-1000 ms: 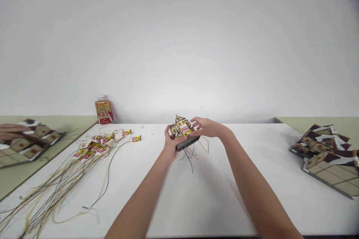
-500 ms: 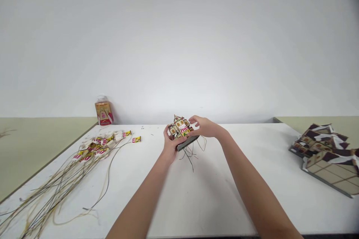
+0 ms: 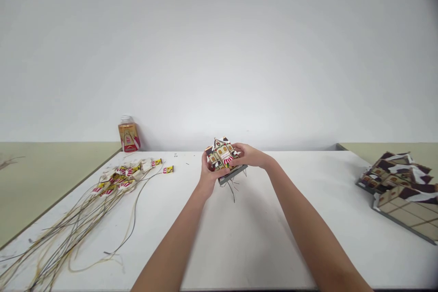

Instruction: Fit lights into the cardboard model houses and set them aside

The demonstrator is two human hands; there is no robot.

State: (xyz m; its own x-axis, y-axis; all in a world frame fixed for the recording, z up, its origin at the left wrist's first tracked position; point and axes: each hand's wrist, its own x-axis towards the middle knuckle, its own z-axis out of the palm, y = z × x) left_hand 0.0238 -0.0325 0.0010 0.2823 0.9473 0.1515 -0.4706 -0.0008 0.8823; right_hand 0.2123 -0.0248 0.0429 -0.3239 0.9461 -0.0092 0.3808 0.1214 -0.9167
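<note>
Both hands hold a small model house (image 3: 224, 150) above the middle of the white table. Its front has yellow windows and a red-and-white striped awning, and the roof is dark and white. My left hand (image 3: 208, 177) grips the left side, thumb across the lower front. On the other side my right hand (image 3: 249, 155) is closed round the right edge, its thumb near the awning. Thin wires (image 3: 232, 188) hang beneath the grey base. The back of the house and the fingers behind it are hidden.
On the left of the table (image 3: 263, 246) lies a heap of small striped awning pieces (image 3: 125, 174) with long trailing wires (image 3: 78, 228). One awning piece (image 3: 168, 169) lies apart. A labelled bottle (image 3: 129, 134) stands by the wall. More model houses (image 3: 407, 200) sit at right.
My right hand has closed onto the right side of the house, where its fingers were raised before. The house has turned its front more squarely toward me.
</note>
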